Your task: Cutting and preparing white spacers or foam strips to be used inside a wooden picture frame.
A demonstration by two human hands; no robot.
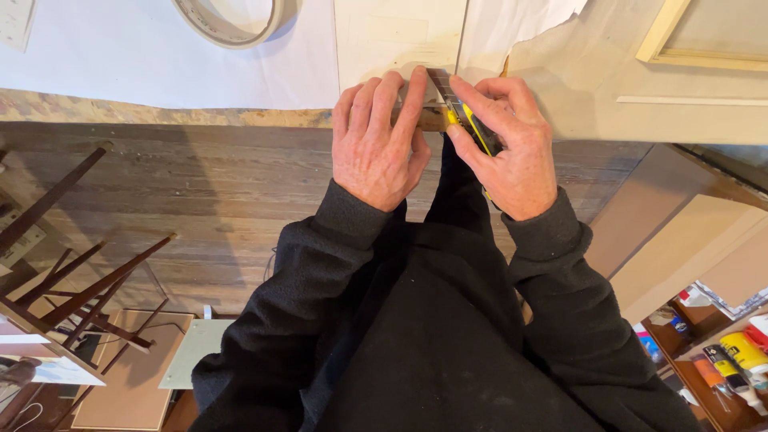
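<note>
I watch from the head camera as both hands meet at the near edge of the pale panel (400, 36) lying on the surface (160, 64), and I take that panel's near edge as my landmark.

My right hand (512, 152) is wrapped around a yellow and black utility knife (472, 128); this grip is pressed together on the handle, index finger stretched along its back. The knife's long axis runs diagonally, from the palm at lower right up and left toward the panel edge, where the dark blade end (440, 84) sits on or just at the panel's near edge; I cannot tell whether the blade itself bites in.

My left hand (376, 144) lies flat just left of the blade end, fingers together and pointing away from me, fingertips pressing on the panel's near edge. It pinches nothing; it is spread flat as a hold-down. Its index finger is touching or nearly touching the blade end, so the left hand is the nearer of the two to the cutting point, and the knife lies immediately to its right.

A thin seam (462, 32) runs up the panel, away from me, starting just beyond the blade end. A roll of tape (232, 20) rests well to the left of the panel, apart from both hands.
</note>
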